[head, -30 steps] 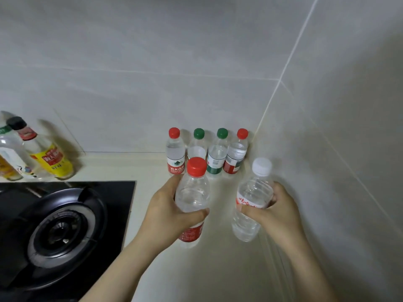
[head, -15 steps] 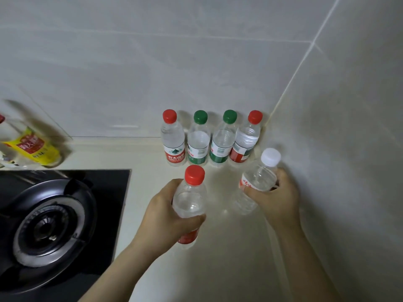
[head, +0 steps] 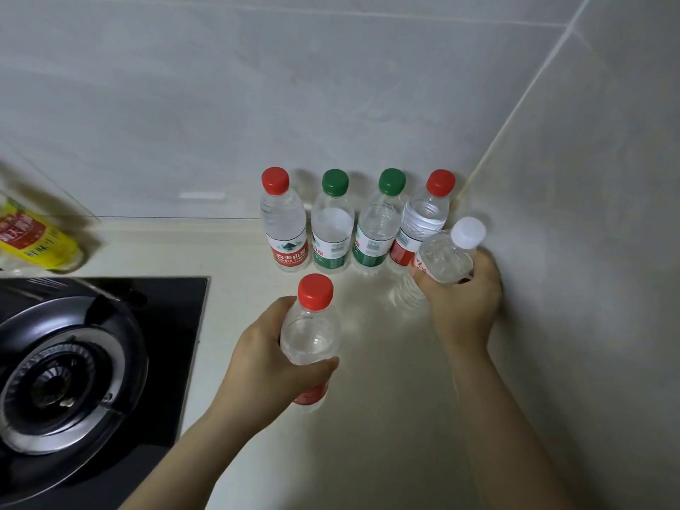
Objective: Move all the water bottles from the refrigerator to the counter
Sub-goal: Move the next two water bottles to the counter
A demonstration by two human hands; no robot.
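Several water bottles stand in a row against the back wall on the cream counter [head: 368, 417]: a red-capped one [head: 285, 230], two green-capped ones [head: 331, 233] [head: 375, 230] and another red-capped one [head: 423, 219]. My left hand [head: 265, 362] grips a red-capped water bottle [head: 311, 333] just above or on the counter, in front of the row. My right hand [head: 463, 300] grips a white-capped water bottle [head: 441, 263], tilted toward the corner, right of the row and close to the side wall. Whether its base touches the counter I cannot tell.
A black gas hob [head: 73, 373] with a round burner fills the left side. A yellow-labelled oil bottle [head: 33, 237] stands at the back left. Tiled walls close off the back and the right side [head: 588, 252].
Both hands have moved forward and down toward the row with their bottles. The white-capped bottle has shifted nearer the corner and tilted more.
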